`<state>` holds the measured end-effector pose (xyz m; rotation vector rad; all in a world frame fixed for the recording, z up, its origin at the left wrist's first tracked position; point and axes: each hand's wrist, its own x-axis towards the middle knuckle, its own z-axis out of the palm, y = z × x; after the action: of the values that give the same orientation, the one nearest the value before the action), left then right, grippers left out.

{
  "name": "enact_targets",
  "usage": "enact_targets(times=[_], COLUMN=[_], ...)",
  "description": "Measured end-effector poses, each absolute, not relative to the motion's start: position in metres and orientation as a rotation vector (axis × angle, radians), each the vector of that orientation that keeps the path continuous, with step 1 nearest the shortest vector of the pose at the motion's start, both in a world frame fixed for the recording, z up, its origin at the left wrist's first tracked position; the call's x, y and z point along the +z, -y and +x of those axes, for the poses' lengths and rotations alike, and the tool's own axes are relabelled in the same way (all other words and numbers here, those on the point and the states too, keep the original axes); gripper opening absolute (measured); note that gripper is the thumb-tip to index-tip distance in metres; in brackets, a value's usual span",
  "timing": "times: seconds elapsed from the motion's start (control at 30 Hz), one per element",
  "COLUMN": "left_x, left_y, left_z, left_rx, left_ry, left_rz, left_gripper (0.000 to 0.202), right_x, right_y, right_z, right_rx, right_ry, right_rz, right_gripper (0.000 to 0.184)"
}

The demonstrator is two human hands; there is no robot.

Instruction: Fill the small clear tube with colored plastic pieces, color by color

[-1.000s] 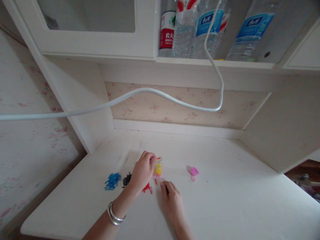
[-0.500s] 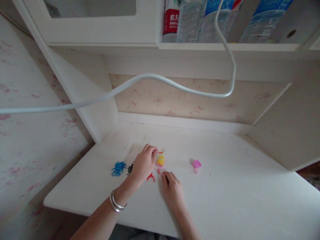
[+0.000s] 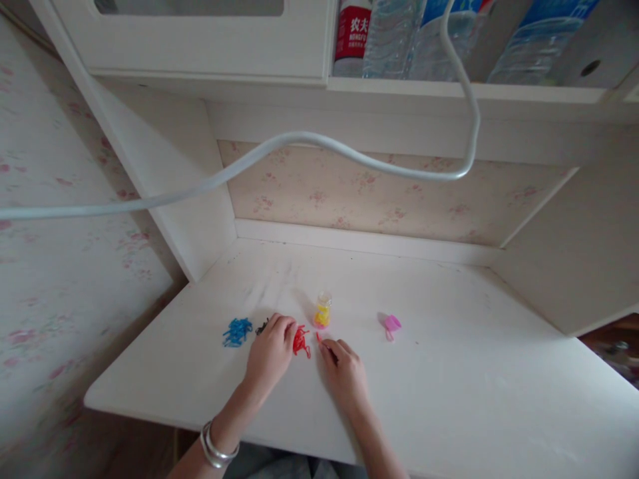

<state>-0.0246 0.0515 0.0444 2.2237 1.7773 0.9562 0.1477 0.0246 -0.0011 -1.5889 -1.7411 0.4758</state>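
My left hand [image 3: 269,352] rests on the white desk [image 3: 449,392] with its fingers curled, fingertips at a small pile of red pieces [image 3: 301,340] and partly covering some black pieces [image 3: 261,326]. Whether it holds anything is hidden. My right hand [image 3: 343,372] lies just right of the red pile, finger and thumb pinched at a single red piece [image 3: 318,338]. A small clear jar with yellow and pink pieces [image 3: 322,311] stands upright just beyond both hands, untouched. A pile of blue pieces [image 3: 237,330] lies to the left.
A pink cap [image 3: 391,324] lies to the right of the jar. A white cable [image 3: 299,143] hangs across the view above the desk. Water bottles [image 3: 394,36] stand on the shelf overhead. The desk's left edge drops off beside a wallpapered wall.
My left hand has let go of the jar and come down toward me onto the red and black pieces. My right hand has stayed near the single red piece.
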Motion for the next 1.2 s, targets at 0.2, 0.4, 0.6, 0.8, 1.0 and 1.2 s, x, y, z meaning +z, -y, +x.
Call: enact_targets(times=[0.2,0.4,0.6,0.8,1.0,1.2], left_x=[0.021,0.019,0.015,0.013,0.011,0.011], left_y=[-0.031,-0.03,-0.026,-0.021,-0.024,-0.026], left_z=[-0.027,-0.045,-0.106,-0.146,-0.144,-0.147], left_rx=[0.563,0.765,0.712,0.516,0.455,0.45], left_ry=[-2.023,-1.987,-2.202,-2.282,-2.3,-2.304], left_rz=[2.235,2.176,2.083,1.969,1.955,1.969], left_gripper=[0.023,0.021,0.02,0.023,0.024,0.023], right_x=[-0.001,-0.001,0.001,0.004,0.0,-0.005], right_y=[-0.026,-0.028,-0.031,-0.033,-0.034,-0.036], right_z=[0.146,0.143,0.14,0.136,0.138,0.139], right_rx=[0.477,0.43,0.364,0.344,0.458,0.489], right_ry=[1.797,1.763,1.885,1.975,1.868,1.733], right_rz=[-1.629,-1.707,-1.715,-1.701,-1.62,-1.606], right_gripper=[0.027,0.025,0.03,0.025,0.029,0.034])
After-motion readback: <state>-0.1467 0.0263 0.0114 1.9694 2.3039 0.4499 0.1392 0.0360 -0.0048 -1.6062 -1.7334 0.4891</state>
